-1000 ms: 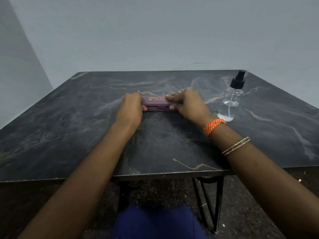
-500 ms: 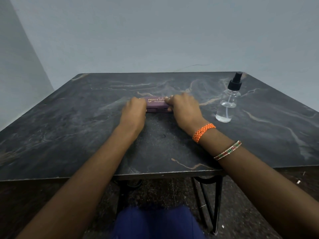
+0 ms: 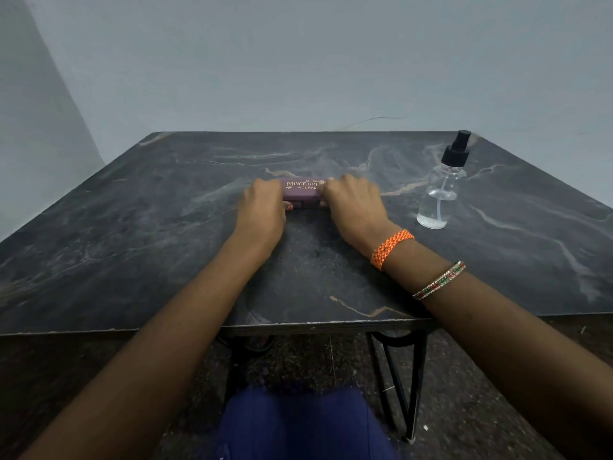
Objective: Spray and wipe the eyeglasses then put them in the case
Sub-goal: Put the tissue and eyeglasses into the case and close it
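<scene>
Both hands now grip the ends of the purple case [image 3: 302, 190] more closely than a second ago; the right hand [image 3: 353, 202] has drawn in, the left hand [image 3: 263, 207] barely shifts.

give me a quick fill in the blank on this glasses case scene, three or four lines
1. Both hands grip the purple ____, the left hand at one end and the right hand at the other.
2. The spray bottle has a ____ pump top.
3. The orange bracelet sits on the ____ wrist.

Missing words: eyeglass case; black; right
</scene>
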